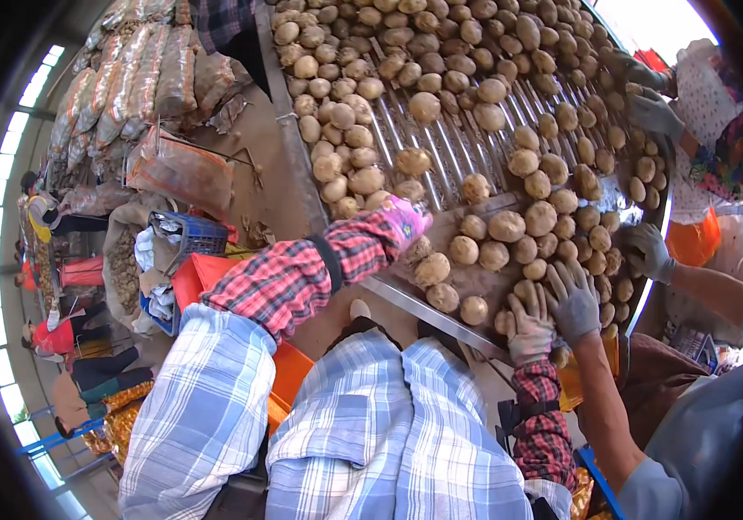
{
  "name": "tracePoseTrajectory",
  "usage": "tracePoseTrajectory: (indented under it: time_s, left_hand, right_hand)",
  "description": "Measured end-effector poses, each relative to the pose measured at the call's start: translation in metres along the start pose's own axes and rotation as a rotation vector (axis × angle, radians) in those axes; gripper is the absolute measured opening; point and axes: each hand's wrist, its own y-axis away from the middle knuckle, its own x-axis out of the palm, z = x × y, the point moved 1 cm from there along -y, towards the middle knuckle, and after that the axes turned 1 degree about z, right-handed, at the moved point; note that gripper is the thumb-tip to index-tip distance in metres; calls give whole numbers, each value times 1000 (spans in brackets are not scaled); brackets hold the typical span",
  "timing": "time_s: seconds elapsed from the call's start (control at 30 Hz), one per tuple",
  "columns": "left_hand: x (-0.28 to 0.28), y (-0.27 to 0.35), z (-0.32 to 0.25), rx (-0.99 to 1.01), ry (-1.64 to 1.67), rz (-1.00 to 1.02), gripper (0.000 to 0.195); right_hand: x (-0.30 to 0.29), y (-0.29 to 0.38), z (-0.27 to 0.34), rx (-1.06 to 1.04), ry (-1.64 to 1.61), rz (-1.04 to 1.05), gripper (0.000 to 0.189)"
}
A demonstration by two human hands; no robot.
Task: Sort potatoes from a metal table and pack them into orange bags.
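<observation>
My left hand point(408, 223), in a pink flowered covering, reaches over the near left edge of a potato sorting table point(390, 286). Its fingers are mostly hidden, and potatoes point(433, 270) lie just below and beside it. Closer to my body on the right, my right hand point(531, 328) wears a pale, soiled glove. Its fingers are spread over potatoes at the table's near corner, and one potato point(505, 322) lies against its left side. A co-worker's grey-gloved hand point(573, 299) is right beside it. Metal rollers point(410, 136) show between the potatoes farther up.
The co-worker's other gloved hand point(651, 252) is at the right rim. Another person's gloved hand point(654, 112) reaches in farther up. On the left are a blue crate point(199, 234), an open sack of potatoes point(123, 266) and stacked full sacks point(137, 78). An orange container point(290, 374) is beside my legs.
</observation>
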Motion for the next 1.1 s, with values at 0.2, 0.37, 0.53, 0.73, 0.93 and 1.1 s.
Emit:
tracePoseTrajectory:
  time_s: [0.2, 0.37, 0.53, 0.73, 0.93, 1.1]
  left_hand:
    - [-33, 23, 10, -229, 528, -90, 27]
    - [26, 66, 40, -131, 2651, -199, 31]
    - [18, 99, 57, -561, 1596, -352, 21]
    - [27, 89, 41, -355, 287, 97, 35]
    - [27, 61, 24, -202, 291, 205, 33]
    - [24, 75, 42, 87, 485, 148, 31]
  right_hand:
    - [-20, -24, -43, 191, 93, -272, 49]
    - [-24, -47, 45, -130, -486, -14, 46]
    - [-4, -117, 133, -460, -204, -13, 50]
    - [32, -145, 150, -385, -101, 270, 47]
    - [2, -125, 113, -77, -66, 183, 44]
    - [6, -122, 65, 347, 48, 165, 41]
